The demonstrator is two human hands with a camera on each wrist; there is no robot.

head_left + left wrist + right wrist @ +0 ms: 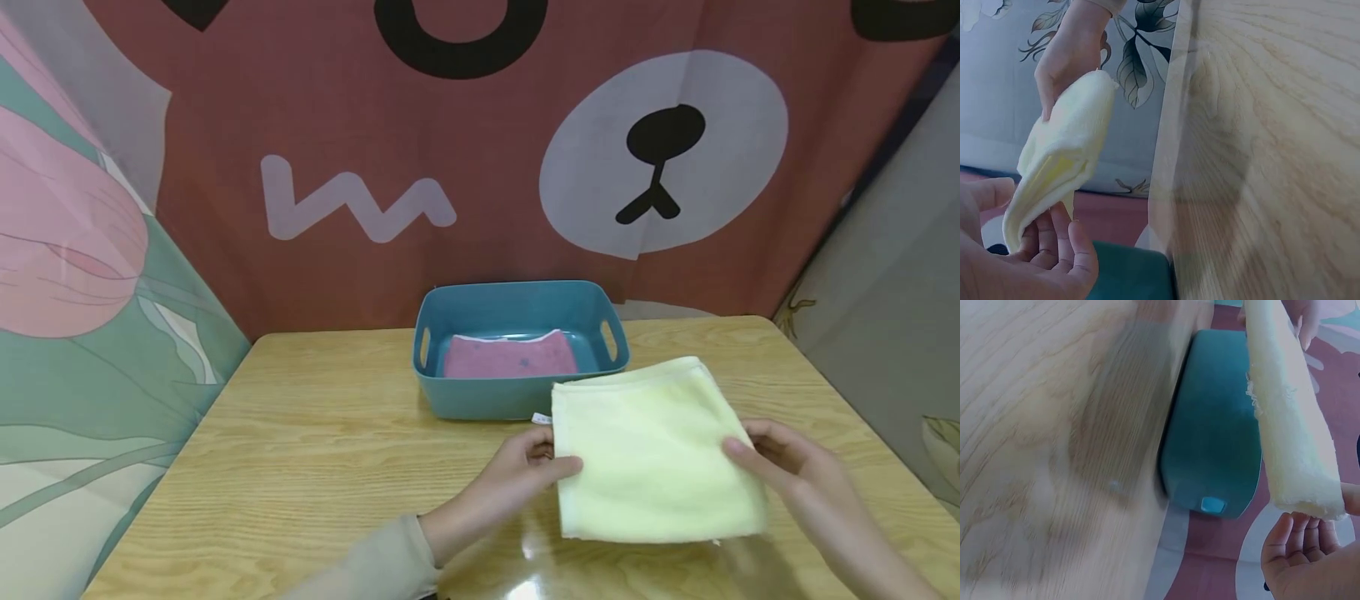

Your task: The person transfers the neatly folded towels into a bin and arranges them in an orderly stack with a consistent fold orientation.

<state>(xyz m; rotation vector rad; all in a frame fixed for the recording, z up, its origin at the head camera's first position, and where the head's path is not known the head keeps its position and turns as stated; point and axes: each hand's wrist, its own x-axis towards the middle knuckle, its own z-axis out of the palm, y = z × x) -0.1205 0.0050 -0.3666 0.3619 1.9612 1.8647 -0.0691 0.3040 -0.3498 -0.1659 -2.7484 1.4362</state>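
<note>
A folded pale yellow towel (652, 458) hangs between both hands above the table's right half. My left hand (517, 467) pinches its left edge, thumb on the front face and fingers behind. On the opposite edge, my right hand (795, 475) grips the towel the same way. The left wrist view shows the folded layers of the towel (1079, 119) gaping a little near the left fingers. Seen from the right wrist, the towel (1291, 419) is a thick fold held up off the wood. A small white tag (542, 418) sticks out at its left edge.
Behind the towel stands a teal plastic basket (480, 398) with handle holes, near the table's back edge. Inside it lies a folded pink cloth (510, 357). The wooden table (315, 450) meets a printed curtain (360, 275) at the back.
</note>
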